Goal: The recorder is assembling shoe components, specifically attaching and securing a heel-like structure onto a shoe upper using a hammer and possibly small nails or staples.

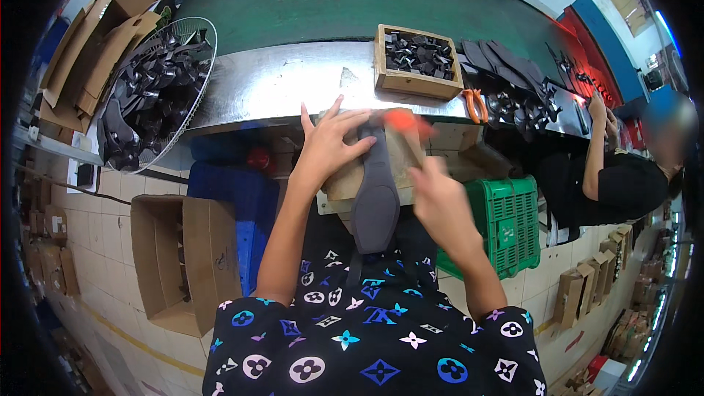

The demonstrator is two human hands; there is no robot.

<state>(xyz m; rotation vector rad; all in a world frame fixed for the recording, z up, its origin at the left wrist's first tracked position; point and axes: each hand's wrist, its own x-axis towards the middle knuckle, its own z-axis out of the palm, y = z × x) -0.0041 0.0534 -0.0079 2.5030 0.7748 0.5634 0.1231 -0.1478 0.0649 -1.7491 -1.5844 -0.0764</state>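
Observation:
A dark grey sole-shaped piece [376,209], narrow at its far end, lies lengthwise over a worn block [342,183] at the bench's front edge. My left hand [331,139] is at its far end; thumb and forefinger grip it there while the other fingers spread apart. In my right hand [442,205] is a hammer [401,119] with an orange-red head, its handle closed in my fist. Motion blurs both hammer and hand. The head is just right of the piece's far end; whether it touches anything, I cannot tell.
Beyond the block stands a wooden box [380,66] of small dark parts, with orange-handled pliers [475,106] beside it. A wire basket [213,66] of dark pieces is at left. A green crate [506,220], a carton [213,264] and a seated co-worker [612,191] flank me.

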